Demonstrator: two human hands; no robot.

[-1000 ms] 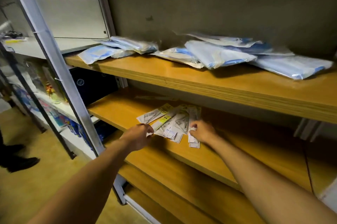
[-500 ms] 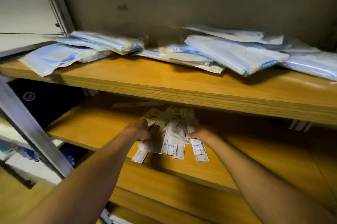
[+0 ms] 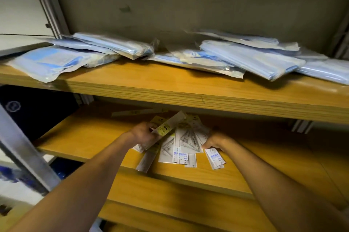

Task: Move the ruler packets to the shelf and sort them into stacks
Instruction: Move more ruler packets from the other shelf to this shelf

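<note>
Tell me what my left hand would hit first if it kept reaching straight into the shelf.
Probably the long white ruler packet lying alone near the back of the wooden shelf, beyond the left hand; depth is hard to judge.

This looks like a storeroom or the back room of a shop. Metal racks [image 3: 28, 148] hold long wooden shelves [image 3: 170, 95], one above another, set against a bare grey wall [image 3: 188, 1]. Along the back edge of the upper shelf lie many blue packs in clear plastic bags [image 3: 245, 56], all much the same. Near the front edge of the shelf below lies a heap of small ruler packets [image 3: 181, 146] with printed labels, like goods kept for sale.
</note>
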